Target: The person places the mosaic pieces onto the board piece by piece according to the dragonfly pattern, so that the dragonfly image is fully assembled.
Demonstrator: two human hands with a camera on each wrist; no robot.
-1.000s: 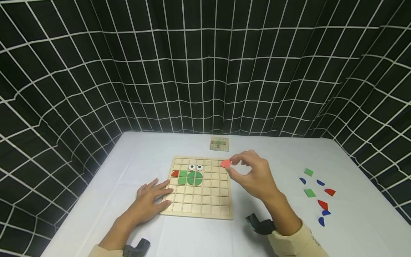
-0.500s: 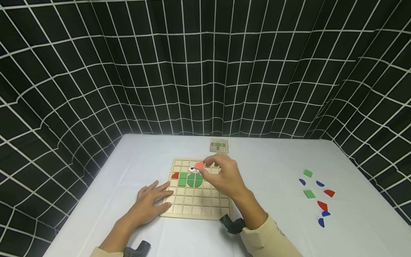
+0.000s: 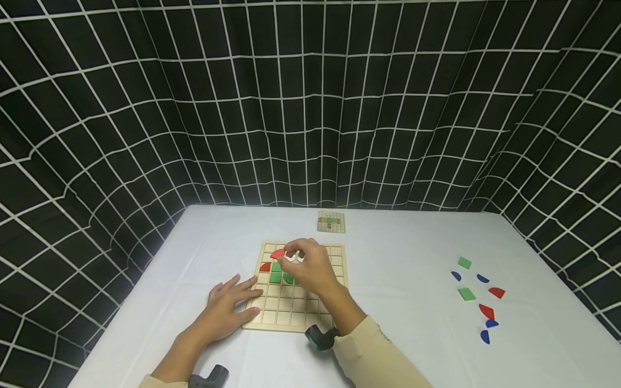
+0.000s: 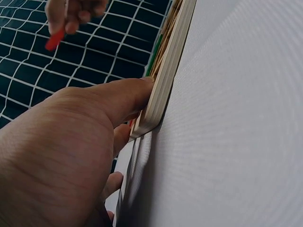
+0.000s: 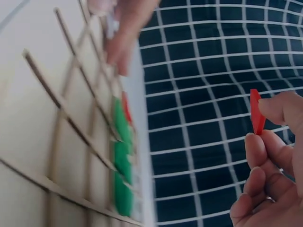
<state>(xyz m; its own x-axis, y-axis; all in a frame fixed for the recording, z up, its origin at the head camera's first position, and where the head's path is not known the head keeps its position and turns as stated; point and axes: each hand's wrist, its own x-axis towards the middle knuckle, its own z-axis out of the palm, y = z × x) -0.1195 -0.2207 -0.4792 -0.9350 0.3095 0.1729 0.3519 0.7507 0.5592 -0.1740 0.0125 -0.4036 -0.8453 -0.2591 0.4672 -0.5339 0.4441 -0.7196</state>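
My right hand [image 3: 312, 269] pinches a red quarter-circle tile [image 3: 277, 254] between thumb and fingertips. The right wrist view shows that held tile [image 5: 256, 112] edge-on, apart from the wooden grid board [image 3: 291, 304]. My left hand [image 3: 224, 305] rests with spread fingers on the board's left edge; the left wrist view shows its thumb touching the rim [image 4: 163, 90]. Another red tile [image 3: 264, 267] lies in a left-hand cell, beside green square tiles [image 3: 275, 277]. My right hand partly hides green rounded tiles [image 3: 288, 278] and the white eye tiles [image 3: 291, 257].
A small printed pattern card [image 3: 331, 222] lies behind the board. On the right of the white table [image 3: 402, 258] are scattered loose tiles: green squares [image 3: 467, 294], red quarter-circles [image 3: 497, 292] and blue rounded pieces [image 3: 485, 337]. A black gridded curtain [image 3: 310, 118] surrounds the table.
My right hand has carried the red tile leftward from the board's right edge to above its upper left cells. My left hand has stayed on the board's edge.
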